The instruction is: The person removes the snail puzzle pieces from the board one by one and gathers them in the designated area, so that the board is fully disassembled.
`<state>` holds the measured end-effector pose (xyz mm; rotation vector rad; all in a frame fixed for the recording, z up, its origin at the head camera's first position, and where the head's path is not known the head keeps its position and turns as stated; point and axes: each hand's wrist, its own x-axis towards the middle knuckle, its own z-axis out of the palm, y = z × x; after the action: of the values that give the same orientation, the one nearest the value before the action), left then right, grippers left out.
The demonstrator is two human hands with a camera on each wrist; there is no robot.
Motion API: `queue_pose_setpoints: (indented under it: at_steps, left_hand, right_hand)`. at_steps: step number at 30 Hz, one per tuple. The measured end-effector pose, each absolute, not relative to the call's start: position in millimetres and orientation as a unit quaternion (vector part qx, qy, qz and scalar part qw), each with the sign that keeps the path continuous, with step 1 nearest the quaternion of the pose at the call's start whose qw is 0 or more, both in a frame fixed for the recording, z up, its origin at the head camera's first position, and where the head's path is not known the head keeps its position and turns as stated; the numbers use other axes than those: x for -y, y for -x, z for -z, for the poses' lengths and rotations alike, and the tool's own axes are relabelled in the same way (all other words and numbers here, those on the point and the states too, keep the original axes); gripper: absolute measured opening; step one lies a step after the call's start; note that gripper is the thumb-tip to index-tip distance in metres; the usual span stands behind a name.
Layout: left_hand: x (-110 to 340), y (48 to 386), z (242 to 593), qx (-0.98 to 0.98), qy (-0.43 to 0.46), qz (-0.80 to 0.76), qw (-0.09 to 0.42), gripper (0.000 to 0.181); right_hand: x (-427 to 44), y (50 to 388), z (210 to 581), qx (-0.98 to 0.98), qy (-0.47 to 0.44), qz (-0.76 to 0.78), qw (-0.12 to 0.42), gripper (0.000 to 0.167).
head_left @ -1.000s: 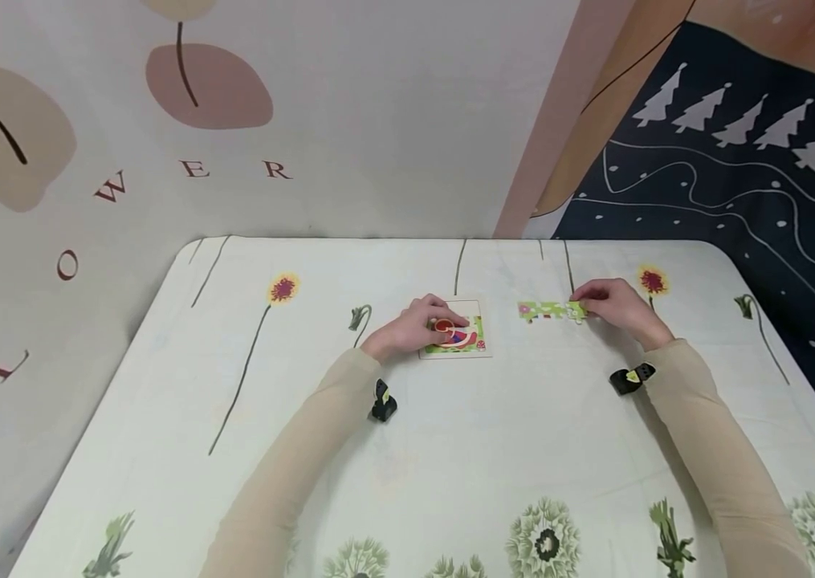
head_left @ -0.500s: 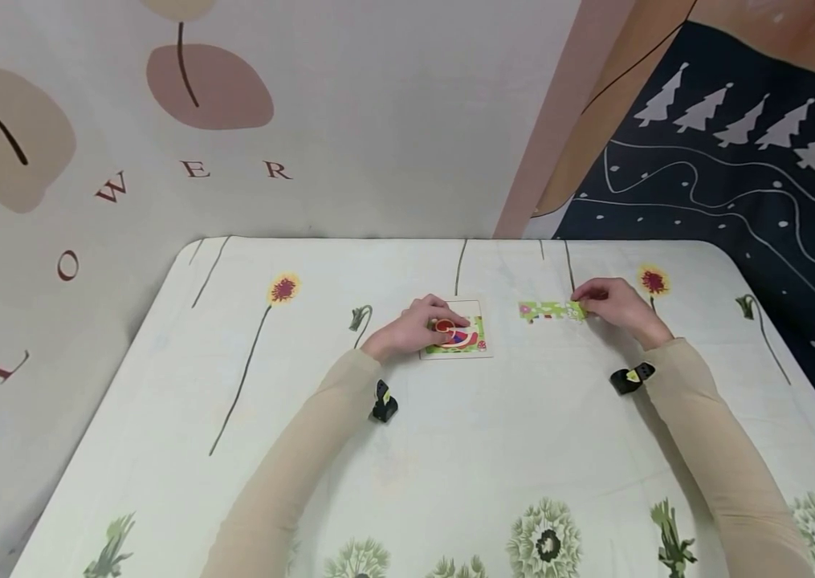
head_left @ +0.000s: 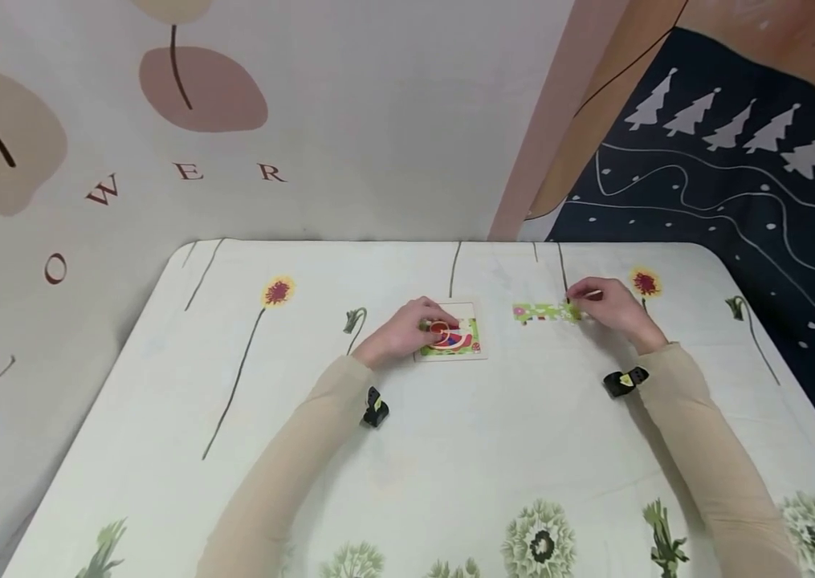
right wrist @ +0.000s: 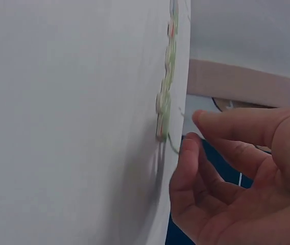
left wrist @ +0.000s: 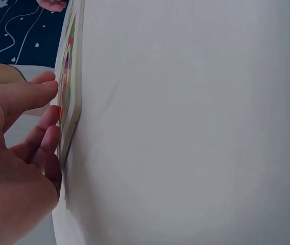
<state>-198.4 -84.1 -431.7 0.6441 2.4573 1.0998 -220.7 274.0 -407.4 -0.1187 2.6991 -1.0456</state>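
Note:
My left hand [head_left: 405, 331] rests its fingertips on a jigsaw puzzle [head_left: 466, 343] in a shallow pale tray [head_left: 475, 309]. The puzzle's picture is red, blue and green, and the hand covers its left part. In the left wrist view, thumb and fingers touch the puzzle face [left wrist: 67, 76], and the tray lies flat. To the right lies a strip of joined green puzzle pieces [head_left: 540, 312]. Just above its right end is my right hand [head_left: 613, 305]. The right wrist view shows that hand [right wrist: 237, 168] with thumb and fingertips bent near the strip [right wrist: 164, 102], nothing visible between them.
A white cloth with printed flowers covers the table [head_left: 450, 449]. Behind it hangs a pale printed backdrop [head_left: 378, 120], with a dark blue tree-pattern cloth [head_left: 711, 185] at the right. Each forearm wears a small black wrist camera [head_left: 624, 382].
My right fingers have come slightly up off the strip's right end. My left hand stays on the puzzle. The head view has shifted a little.

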Motion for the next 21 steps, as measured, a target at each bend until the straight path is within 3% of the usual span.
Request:
queue_pose_setpoints:
  at_steps: [14, 21]
  left_hand:
    - [86, 186, 431, -0.871, -0.206, -0.423, 0.144, 0.031]
    - [81, 181, 432, -0.870, -0.222, -0.419, 0.136, 0.027]
  right_hand:
    - [-237, 214, 409, -0.909, 0.101, 0.398, 0.070, 0.019]
    - [-218, 211, 406, -0.902, 0.108, 0.409, 0.088, 0.019]
